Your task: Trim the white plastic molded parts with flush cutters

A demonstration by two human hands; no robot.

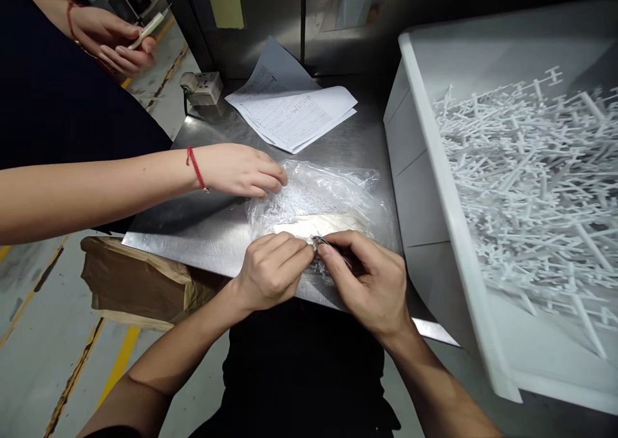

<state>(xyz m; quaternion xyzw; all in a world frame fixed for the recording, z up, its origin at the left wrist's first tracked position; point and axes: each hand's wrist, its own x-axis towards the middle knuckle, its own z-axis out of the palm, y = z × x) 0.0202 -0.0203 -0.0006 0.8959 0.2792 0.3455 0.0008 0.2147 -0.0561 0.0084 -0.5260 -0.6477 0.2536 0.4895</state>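
Note:
My left hand [276,272] is closed, fingertips pinching a small pale piece whose kind I cannot make out. Against it, my right hand [369,280] grips a thin metal tool [332,243], mostly hidden by the fingers. Both hands meet low over the near edge of a clear plastic bag [333,190] that lies spread on the metal table. Many tiny white bits and a pale yellowish sheet [323,224] show in or on the bag. Another person's hand [241,171], with a red bracelet, rests at the bag's left side.
A large white bin [434,142] full of white plastic sprues [541,187] stands at the right. Folded printed paper [299,113] and a power socket box [205,89] lie behind. The co-worker's other hand [113,35] holds a pale-handled pointed tool [149,31]. An open brown bag [140,280] is below left.

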